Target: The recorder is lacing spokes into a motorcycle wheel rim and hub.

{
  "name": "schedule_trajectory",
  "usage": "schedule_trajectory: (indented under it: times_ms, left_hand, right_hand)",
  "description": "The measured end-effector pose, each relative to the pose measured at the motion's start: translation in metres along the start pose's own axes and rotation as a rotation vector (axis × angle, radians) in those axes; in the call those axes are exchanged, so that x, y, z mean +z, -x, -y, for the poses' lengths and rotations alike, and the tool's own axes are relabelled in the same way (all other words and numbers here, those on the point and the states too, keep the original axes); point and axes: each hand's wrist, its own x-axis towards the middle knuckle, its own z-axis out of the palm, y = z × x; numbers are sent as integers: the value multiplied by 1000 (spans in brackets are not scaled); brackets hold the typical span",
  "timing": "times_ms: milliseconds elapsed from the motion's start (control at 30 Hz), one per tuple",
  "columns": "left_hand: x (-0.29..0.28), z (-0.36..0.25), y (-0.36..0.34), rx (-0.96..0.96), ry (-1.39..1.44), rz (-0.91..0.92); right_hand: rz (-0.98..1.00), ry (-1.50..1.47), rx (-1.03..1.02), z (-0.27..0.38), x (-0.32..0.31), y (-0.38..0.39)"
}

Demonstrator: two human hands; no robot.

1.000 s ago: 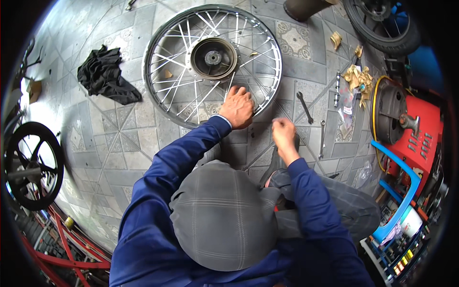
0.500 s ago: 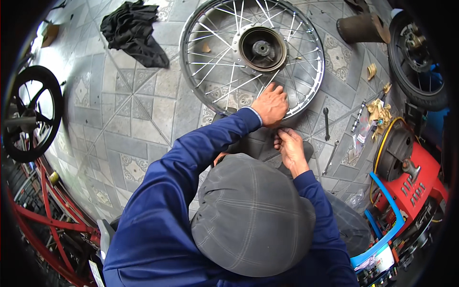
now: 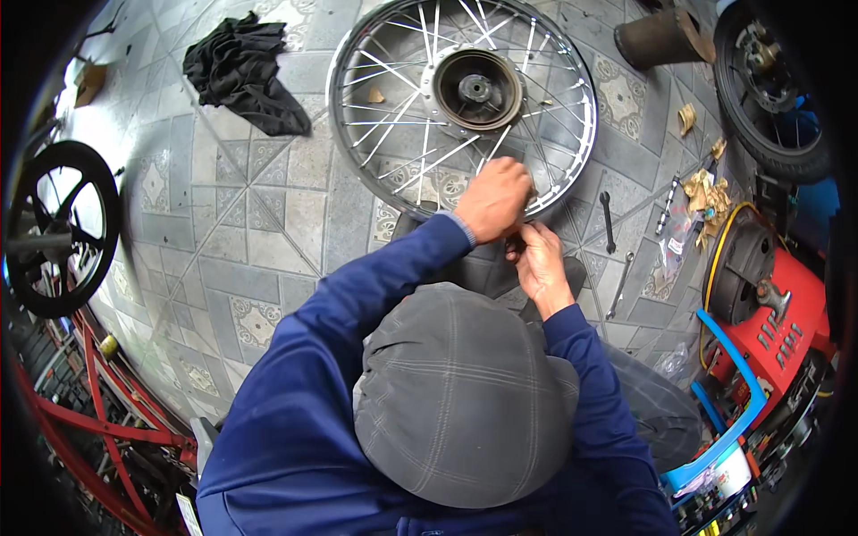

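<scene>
A spoked motorcycle wheel (image 3: 591, 134) without a tyre lies ahead of me, its silver spokes laced to a dark, hollow drum hub (image 3: 475, 89). My left hand (image 3: 494, 201) reaches over the wheel's near edge, fingers curled down among the spokes; what the fingertips touch is hidden under the hand. Just outside the rim, close to the left hand, my right hand (image 3: 540, 261) is closed with thumb and fingers together. Whatever it pinches against the rim is too small to make out.
Right of the wheel lie an open-ended wrench (image 3: 608, 221) and a second wrench (image 3: 620, 286). A black cloth (image 3: 241, 80) lies at far left. A rusty metal cylinder (image 3: 663, 39), tyred wheel (image 3: 773, 98) and red machine (image 3: 786, 313) line the right; a black spoked wheel (image 3: 63, 228) stands left.
The whole view has shifted slightly. My right hand has moved up closer to the rim and the left hand. My left hand stays at the wheel's near edge, a little lower.
</scene>
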Motion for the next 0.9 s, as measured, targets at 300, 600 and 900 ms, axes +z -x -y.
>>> schedule_trajectory:
  times_ms: [300,600,900]
  left_hand:
    - [-34,17,37,-942,1210,-205]
    - [-9,-21,-34,-1209,1459,83]
    - [20,-6,-33,-770,760,128]
  right_hand:
    - [-144,246,-126,16,4,-8]
    - [-154,358,-202,61,-35,-32]
    - [-90,153,-196,35,-52,-28]
